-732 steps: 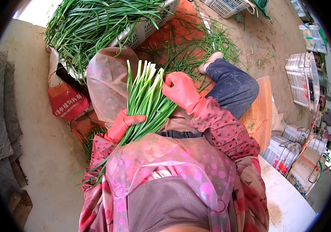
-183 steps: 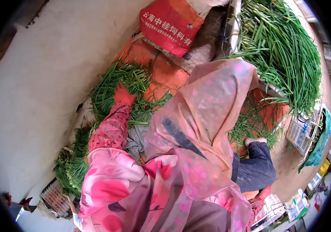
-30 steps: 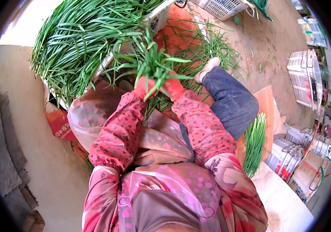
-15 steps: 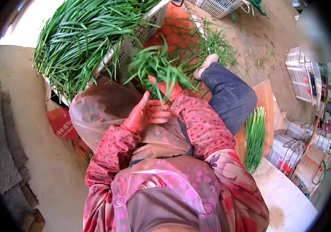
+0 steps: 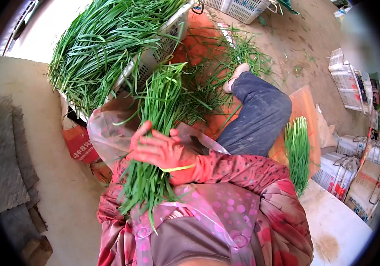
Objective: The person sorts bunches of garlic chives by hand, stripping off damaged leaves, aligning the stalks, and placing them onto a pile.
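A bunch of garlic chives (image 5: 161, 95) lies lengthwise over my lap, leafy ends towards my chest. My left hand (image 5: 137, 141), in an orange-red rubber glove, is closed round it from beneath, mostly hidden by leaves and my other hand. Across the top of the bunch lies my right hand (image 5: 165, 155), gloved alike, its fingers stretched out and slightly blurred. A thin yellow-green strip (image 5: 179, 168) crosses the right glove near the wrist. Beyond my knee, a white crate (image 5: 172, 42) is heaped with more garlic chives (image 5: 110, 48).
A tidy chive bundle (image 5: 297, 153) rests on an orange sheet (image 5: 312, 133) to my right. Loose leaves (image 5: 247, 51) litter the floor ahead. Several white crates (image 5: 349, 84) stand at the right and far side. A red box (image 5: 81, 144) is beside my left leg.
The greens have come back from near the crate onto my lap, now lined up in a bunch. My left hand has gone from open to gripping it; my right now lies across the top.
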